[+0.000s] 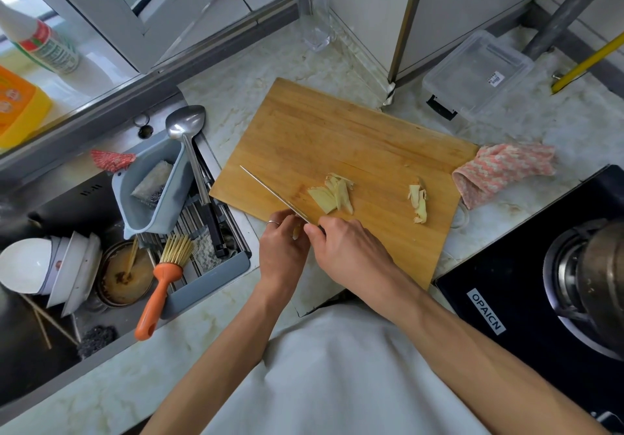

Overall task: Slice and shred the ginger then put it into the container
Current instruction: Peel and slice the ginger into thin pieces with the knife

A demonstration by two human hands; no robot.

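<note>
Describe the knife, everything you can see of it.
The knife shows as a long, thin metal blade seen almost edge-on, slanting from the hands toward the board's left side. The right hand grips its hidden handle; the left hand touches the blade near its base. It lies just left of the ginger slices.

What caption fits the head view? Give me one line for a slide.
Right hand holds the knife beside ginger slices on the cutting board; container waits empty.

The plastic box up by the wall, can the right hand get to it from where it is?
Probably yes. The clear container sits beyond the cutting board with nothing tall between, but the right hand grips the knife, so it would likely set that down first.
</note>
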